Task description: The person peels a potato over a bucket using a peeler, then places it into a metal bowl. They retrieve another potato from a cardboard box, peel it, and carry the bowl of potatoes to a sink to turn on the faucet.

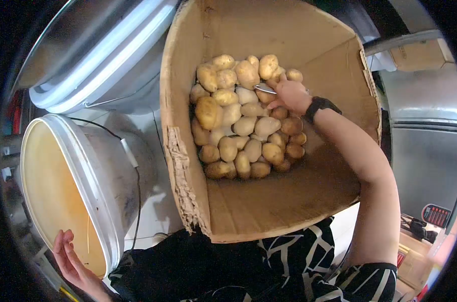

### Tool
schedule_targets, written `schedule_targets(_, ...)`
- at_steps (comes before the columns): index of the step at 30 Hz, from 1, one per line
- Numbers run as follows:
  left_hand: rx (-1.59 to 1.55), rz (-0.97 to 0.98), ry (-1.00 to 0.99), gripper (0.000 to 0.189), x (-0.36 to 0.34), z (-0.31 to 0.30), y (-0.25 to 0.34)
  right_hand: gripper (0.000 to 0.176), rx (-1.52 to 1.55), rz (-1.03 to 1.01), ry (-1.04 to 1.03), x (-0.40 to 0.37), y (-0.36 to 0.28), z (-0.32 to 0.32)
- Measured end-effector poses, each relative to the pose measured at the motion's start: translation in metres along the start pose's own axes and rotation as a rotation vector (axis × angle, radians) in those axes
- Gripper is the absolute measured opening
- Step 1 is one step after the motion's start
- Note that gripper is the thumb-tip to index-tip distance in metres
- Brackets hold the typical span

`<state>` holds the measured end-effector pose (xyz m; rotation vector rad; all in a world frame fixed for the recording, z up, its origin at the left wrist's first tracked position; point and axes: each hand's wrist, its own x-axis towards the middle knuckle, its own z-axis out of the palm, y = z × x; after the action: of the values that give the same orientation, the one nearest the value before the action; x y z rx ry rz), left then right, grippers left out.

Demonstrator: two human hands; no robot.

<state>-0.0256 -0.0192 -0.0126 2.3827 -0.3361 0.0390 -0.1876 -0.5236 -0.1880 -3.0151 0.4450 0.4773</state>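
Right hand point(292, 96) grips one metal tool point(265, 89) over dozens of potatoes point(244, 126), left hand point(75, 263) loosely spread

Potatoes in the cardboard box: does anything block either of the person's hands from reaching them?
Nothing visible blocks the right hand: it is inside the box, at the potatoes, holding a metal tool. The left hand is outside, by the bucket; the box's torn wall stands between.
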Motion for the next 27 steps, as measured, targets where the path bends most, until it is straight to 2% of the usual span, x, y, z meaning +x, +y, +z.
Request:
schedule_targets(2, 0.02, -0.005, 0.007, 0.029, 0.0, -0.001, -0.002, 0.046, -0.191, 0.184, 0.013, 0.001, -0.013, 0.004)
schedule_targets(3, 0.039, 0.0, -0.005, 0.03, 0.0, -0.003, -0.003, 0.038, -0.241, 0.09, 0.175, 0.001, -0.019, 0.01)
schedule_targets(4, 0.058, 0.003, -0.01, 0.031, 0.0, -0.005, -0.003, 0.038, -0.238, 0.087, 0.177, 0.0, -0.022, 0.012)
schedule_targets(6, 0.03, -0.013, 0.003, 0.031, -0.002, -0.003, -0.001, 0.017, -0.264, 0.064, 0.21, -0.002, -0.04, 0.008)
schedule_targets(8, 0.002, -0.034, 0.021, 0.03, -0.002, 0.0, 0.002, 0.012, -0.095, -0.131, 0.25, 0.003, -0.047, 0.018)
schedule_targets(11, -0.022, -0.015, 0.025, 0.025, -0.001, 0.001, 0.006, 0.012, -0.095, -0.258, 0.22, 0.006, -0.057, 0.028)
schedule_targets(13, -0.041, 0.005, -0.014, 0.023, 0.0, 0.0, 0.008, 0.014, 0.01, -0.166, -0.029, 0.008, -0.063, 0.02)
schedule_targets(17, -0.066, -0.016, -0.017, 0.02, -0.001, 0.002, 0.014, 0.019, 0.048, -0.194, -0.016, 0.01, -0.055, 0.017)
schedule_targets(19, -0.056, 0.009, -0.012, 0.018, -0.002, 0.004, 0.012, 0.029, 0.163, -0.413, -0.217, 0.013, -0.049, 0.003)
schedule_targets(20, -0.057, 0.01, -0.007, 0.018, -0.002, 0.004, 0.012, 0.029, 0.16, -0.415, -0.214, 0.01, -0.048, -0.002)
schedule_targets(23, -0.098, 0.005, -0.008, 0.017, -0.001, 0.005, 0.013, 0.047, 0.582, -0.54, -0.498, -0.001, -0.05, -0.038)
schedule_targets(24, -0.095, 0.014, -0.01, 0.017, -0.001, 0.005, 0.012, 0.047, 0.579, -0.54, -0.496, -0.001, -0.046, -0.047)
schedule_targets(27, -0.077, 0.032, -0.018, 0.017, -0.003, 0.005, 0.013, 0.046, 0.643, -0.348, -0.57, -0.004, -0.04, -0.075)
